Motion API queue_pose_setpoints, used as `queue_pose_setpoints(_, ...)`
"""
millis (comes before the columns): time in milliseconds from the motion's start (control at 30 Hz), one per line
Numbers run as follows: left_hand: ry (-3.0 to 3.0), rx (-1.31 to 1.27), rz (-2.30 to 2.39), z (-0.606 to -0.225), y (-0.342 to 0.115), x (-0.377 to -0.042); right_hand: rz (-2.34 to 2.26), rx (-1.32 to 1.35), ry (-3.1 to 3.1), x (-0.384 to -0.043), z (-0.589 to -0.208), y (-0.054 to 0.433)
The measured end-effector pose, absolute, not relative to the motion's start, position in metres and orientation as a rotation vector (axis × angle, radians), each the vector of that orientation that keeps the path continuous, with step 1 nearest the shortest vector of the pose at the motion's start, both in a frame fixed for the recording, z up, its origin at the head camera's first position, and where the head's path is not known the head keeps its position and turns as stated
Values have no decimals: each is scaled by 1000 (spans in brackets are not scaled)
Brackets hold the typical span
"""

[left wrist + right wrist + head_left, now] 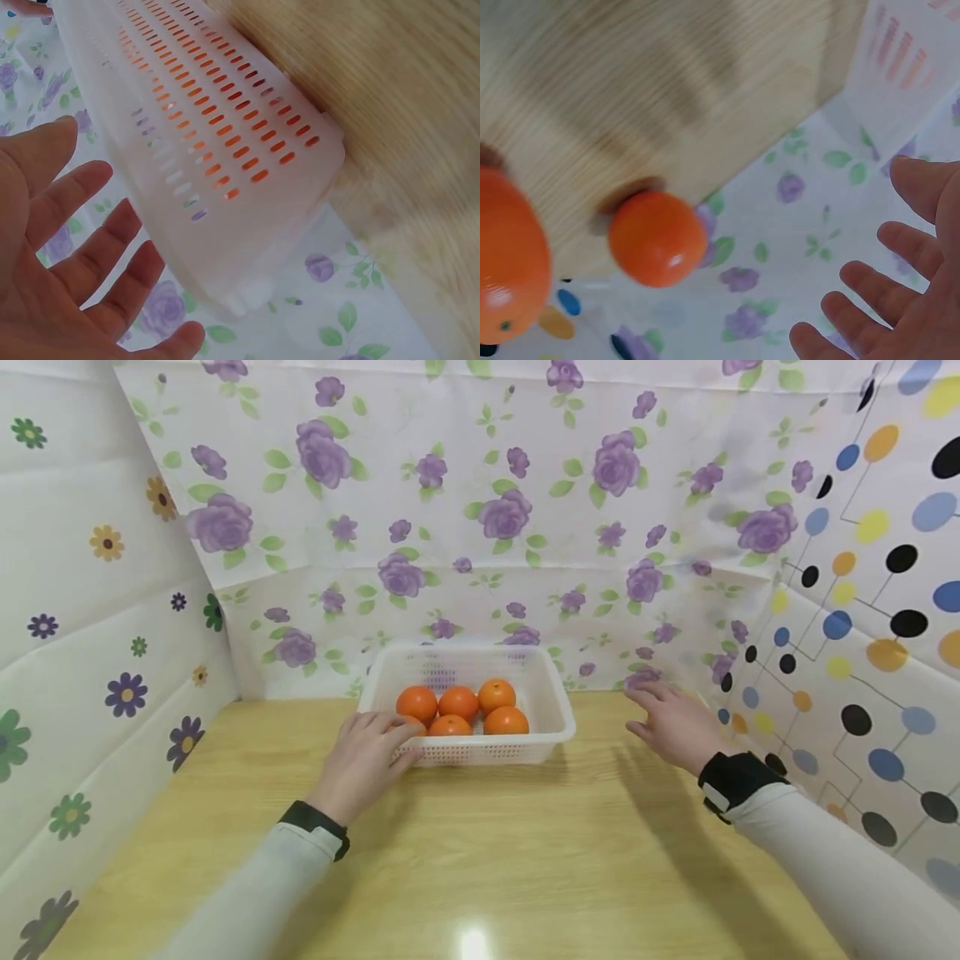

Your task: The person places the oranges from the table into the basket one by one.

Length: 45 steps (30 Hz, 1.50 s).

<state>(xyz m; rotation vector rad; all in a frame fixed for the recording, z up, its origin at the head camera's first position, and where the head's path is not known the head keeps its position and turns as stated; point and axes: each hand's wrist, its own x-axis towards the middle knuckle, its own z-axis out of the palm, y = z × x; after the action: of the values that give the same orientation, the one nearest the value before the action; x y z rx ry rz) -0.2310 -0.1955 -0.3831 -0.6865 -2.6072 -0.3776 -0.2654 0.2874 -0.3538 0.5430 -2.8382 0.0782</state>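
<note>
A white plastic basket [517, 749] with slotted walls stands at the back of the table and holds several oranges [506, 721]. My left hand [365, 758] hovers at the basket's front left corner, fingers spread and loosely bent, covering part of one orange. Seen from the left wrist, those fingers [97, 247] lie beside the basket's rim [161, 255] and grip nothing; contact is unclear. To the right of the basket, my right hand [675, 727] is held over the table with nothing in it. Two more oranges, a near one [510, 259] and a farther one [658, 238], appear in the right wrist view.
The wooden table [480, 835] meets a flowered cloth wall [465, 527] behind the basket. Cloth with flowers [82, 635] closes off the left side, and a dotted cloth [862, 635] the right. Both forearms reach in from the front.
</note>
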Motion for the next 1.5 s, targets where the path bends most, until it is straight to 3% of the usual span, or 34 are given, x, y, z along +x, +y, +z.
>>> queue_pose_setpoints(600,-2544,-590,-394,-404,-189,-228,144,232,-2997,-266,-377,367)
queue_pose_setpoints(1500,-2527,-509,-423,-407,-192,-226,222,182,-3042,-224,-409,387)
